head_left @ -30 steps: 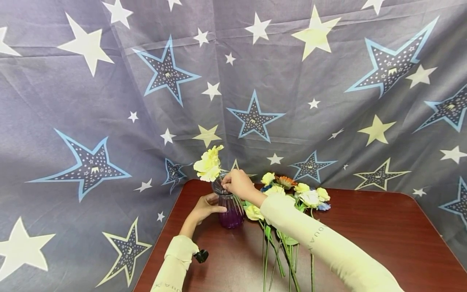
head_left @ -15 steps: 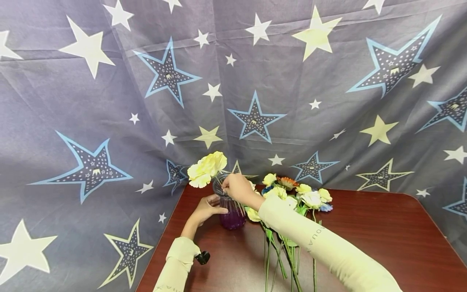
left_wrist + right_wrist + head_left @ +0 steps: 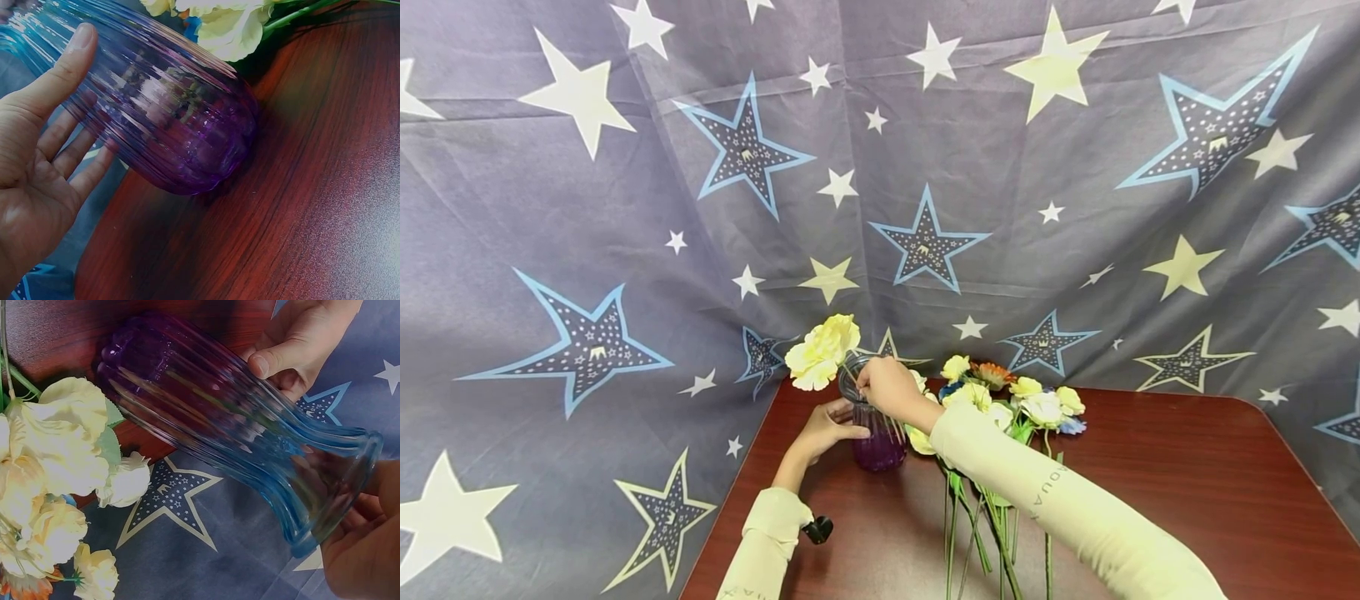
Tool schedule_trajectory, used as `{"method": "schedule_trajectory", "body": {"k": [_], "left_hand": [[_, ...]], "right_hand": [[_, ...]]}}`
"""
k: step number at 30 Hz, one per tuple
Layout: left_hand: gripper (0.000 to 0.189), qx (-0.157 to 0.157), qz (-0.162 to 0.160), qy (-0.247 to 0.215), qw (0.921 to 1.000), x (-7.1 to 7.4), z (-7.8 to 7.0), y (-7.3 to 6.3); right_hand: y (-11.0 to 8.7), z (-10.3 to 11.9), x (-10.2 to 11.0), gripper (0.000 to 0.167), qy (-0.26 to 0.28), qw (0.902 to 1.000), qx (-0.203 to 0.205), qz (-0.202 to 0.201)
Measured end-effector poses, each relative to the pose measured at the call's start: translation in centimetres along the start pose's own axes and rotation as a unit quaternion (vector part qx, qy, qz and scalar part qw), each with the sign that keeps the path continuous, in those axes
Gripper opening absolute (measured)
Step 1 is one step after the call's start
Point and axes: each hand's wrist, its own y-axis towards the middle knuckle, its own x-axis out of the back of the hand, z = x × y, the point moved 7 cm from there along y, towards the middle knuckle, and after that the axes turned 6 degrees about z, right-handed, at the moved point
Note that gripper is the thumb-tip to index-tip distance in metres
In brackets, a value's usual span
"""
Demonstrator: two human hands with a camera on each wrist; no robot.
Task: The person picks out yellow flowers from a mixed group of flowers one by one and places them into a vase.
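A ribbed glass vase (image 3: 880,450), purple at the base and blue toward its flared mouth, stands on the table. My left hand (image 3: 823,430) holds it from the left side; in the left wrist view, the thumb (image 3: 74,59) lies across the near glass and the fingers reach behind. At the mouth, my right hand (image 3: 891,390) pinches the stem of a pale yellow flower (image 3: 823,352), whose bloom leans out left over the rim. Through the glass (image 3: 206,406) in the right wrist view, stem-like streaks show. Most of the pinched stem is hidden by the right hand.
Right of the vase lies a bunch of artificial flowers (image 3: 970,396), mostly cream and yellow, with an orange flower (image 3: 991,375) and blue ones. Their green stems (image 3: 1000,533) point toward the front of the reddish-brown table (image 3: 1150,467). A star-patterned cloth (image 3: 925,125) hangs behind.
The yellow bloom has shifted left and tilted lower beside the vase mouth, mostly in the first half second. My left hand stays on the vase; my right hand has barely moved.
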Motion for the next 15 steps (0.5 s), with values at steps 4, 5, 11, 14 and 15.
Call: {"method": "schedule_trajectory", "body": {"k": [4, 5, 11, 14, 15], "left_hand": [[0.069, -0.002, 0.004, -0.002, 1.0000, -0.06, -0.15, -0.07], [0.069, -0.003, 0.006, 0.001, 1.0000, -0.06, -0.18, -0.06], [0.069, -0.001, 0.004, 0.001, 1.0000, 0.00, -0.19, 0.02], [0.071, -0.001, 0.002, 0.003, 1.0000, 0.03, -0.13, 0.02], [0.071, -0.001, 0.002, 0.004, 1.0000, 0.03, -0.08, 0.03]], "right_hand": [[0.02, -0.01, 0.02, 0.011, -0.003, 1.0000, -0.005, 0.003], [0.04, -0.02, 0.01, 0.011, -0.004, 1.0000, -0.006, 0.004], [0.19, -0.09, -0.14, 0.012, -0.006, 0.9999, -0.009, 0.011], [0.26, -0.14, -0.26, 0.011, -0.007, 0.9998, -0.013, 0.016], [0.28, -0.16, -0.32, 0.011, -0.004, 0.9997, -0.015, 0.019]]}}
